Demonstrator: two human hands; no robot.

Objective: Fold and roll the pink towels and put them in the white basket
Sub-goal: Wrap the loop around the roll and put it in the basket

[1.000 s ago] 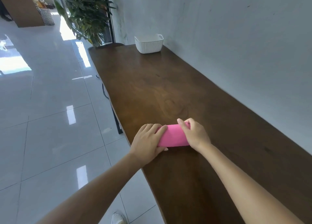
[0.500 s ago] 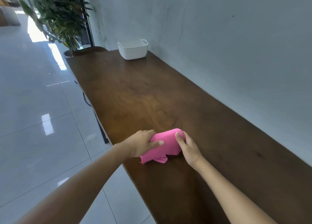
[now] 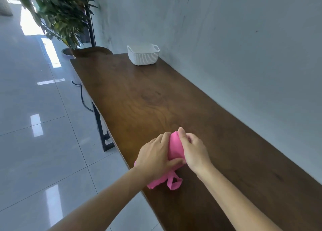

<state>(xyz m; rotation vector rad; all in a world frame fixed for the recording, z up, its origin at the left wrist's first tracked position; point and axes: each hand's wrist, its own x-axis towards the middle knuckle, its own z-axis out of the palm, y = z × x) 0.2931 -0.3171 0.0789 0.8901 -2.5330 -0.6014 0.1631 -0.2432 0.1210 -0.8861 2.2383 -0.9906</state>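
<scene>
Both hands on the pink towel (image 3: 175, 148) near the front edge of the wooden table (image 3: 156, 100). Left hand (image 3: 155, 156) wraps the roll from the left side – fingers close together and curled over the top, thumb tucked under the near end. Right hand (image 3: 193, 149) grips from the right, thumb up along the top of the roll, other fingers curled round the far side, mostly hidden. The towel is bunched between the two palms; a loose tail hangs out below the left wrist and lies on the tabletop at the table edge, part of it looped. White basket (image 3: 143, 55) stands at the far end of the table by the wall (image 3: 226, 39), well apart from the hands – can't tell what's in it. Potted plant (image 3: 59, 16) on the tiled floor (image 3: 34, 126) beyond the table's far corner.
</scene>
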